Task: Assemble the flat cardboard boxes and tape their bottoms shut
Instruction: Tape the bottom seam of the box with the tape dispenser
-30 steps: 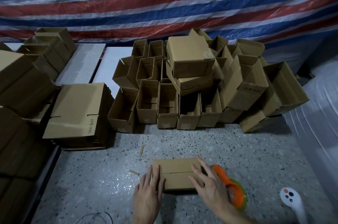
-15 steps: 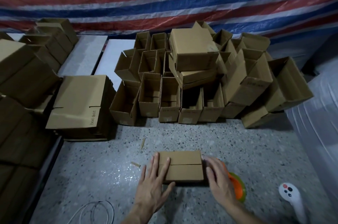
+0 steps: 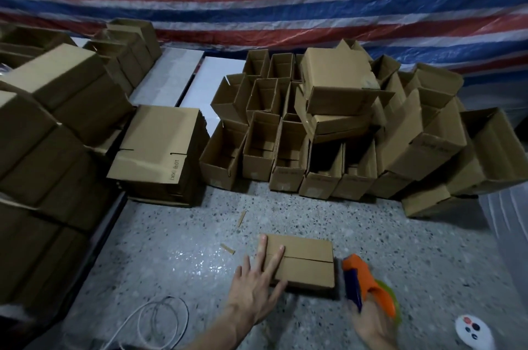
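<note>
A small brown cardboard box (image 3: 307,262) stands on the speckled floor with its folded bottom flaps facing up, the seam running across. My left hand (image 3: 255,284) lies flat on its left part, fingers spread and straight. To the right of the box my right hand (image 3: 371,324) grips an orange tape dispenser (image 3: 368,284) with a green roll; the hand is blurred. A stack of flat unfolded boxes (image 3: 160,149) sits at the left.
A heap of assembled open boxes (image 3: 328,132) fills the back centre and right. More box stacks (image 3: 43,135) line the left side. A white cable (image 3: 160,318) loops on the floor at the lower left. A white controller (image 3: 471,332) lies at the lower right. Cardboard scraps (image 3: 241,218) dot the floor.
My right hand left the box's right side and took hold of the tape dispenser, lifting it. My left hand stayed pressed on the box. The view tilted and shifted.
</note>
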A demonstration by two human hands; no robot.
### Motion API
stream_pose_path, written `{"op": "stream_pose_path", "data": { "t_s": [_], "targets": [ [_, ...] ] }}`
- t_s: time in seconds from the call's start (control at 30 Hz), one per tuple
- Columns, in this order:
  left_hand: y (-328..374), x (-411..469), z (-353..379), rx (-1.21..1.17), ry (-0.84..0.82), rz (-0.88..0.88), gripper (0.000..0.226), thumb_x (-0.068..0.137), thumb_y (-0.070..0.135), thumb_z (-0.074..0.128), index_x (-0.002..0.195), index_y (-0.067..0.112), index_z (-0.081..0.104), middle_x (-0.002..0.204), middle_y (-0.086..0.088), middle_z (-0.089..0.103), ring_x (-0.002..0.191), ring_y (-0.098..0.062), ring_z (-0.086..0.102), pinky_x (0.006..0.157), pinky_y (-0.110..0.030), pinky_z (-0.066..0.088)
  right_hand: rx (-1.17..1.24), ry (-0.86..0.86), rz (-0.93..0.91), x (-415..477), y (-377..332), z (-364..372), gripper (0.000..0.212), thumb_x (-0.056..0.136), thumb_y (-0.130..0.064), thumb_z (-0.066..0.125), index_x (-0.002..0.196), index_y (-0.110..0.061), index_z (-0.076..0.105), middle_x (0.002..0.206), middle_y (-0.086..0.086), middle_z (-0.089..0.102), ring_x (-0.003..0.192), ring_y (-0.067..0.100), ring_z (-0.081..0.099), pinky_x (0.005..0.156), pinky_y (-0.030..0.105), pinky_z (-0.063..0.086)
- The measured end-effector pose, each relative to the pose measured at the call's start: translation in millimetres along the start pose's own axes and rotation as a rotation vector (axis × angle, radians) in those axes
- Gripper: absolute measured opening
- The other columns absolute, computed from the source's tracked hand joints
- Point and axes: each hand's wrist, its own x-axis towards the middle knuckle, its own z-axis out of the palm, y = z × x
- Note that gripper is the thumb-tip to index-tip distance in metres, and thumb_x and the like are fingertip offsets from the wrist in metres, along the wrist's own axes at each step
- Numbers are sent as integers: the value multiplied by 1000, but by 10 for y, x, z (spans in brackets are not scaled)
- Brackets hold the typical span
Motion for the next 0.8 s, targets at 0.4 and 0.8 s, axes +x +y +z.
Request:
{"op": "stream_pose_path", "data": {
  "t_s": [0.4, 0.8],
  "targets": [
    [-26, 12, 5, -221, -2, -19, 59, 100, 63, 18, 133, 70, -31, 147, 24, -49, 115, -28, 51, 94, -47, 50, 501, 239, -263, 63, -843, -1201, 22, 79, -45, 62, 67, -29, 71, 50, 4, 61, 41, 14, 56, 41, 19, 37],
    [-74, 78, 92, -597, 65, -23, 25, 92, 49, 46, 110, 40, 62, 155, 35, -17, 144, -25, 18, 116, -37, 18, 128, -288, -407, 259, -1488, -808, 45, 78, -48, 66, 51, -13, 59, 47, 4, 52, 48, 12, 49, 55, 32, 32]
  ]
}}
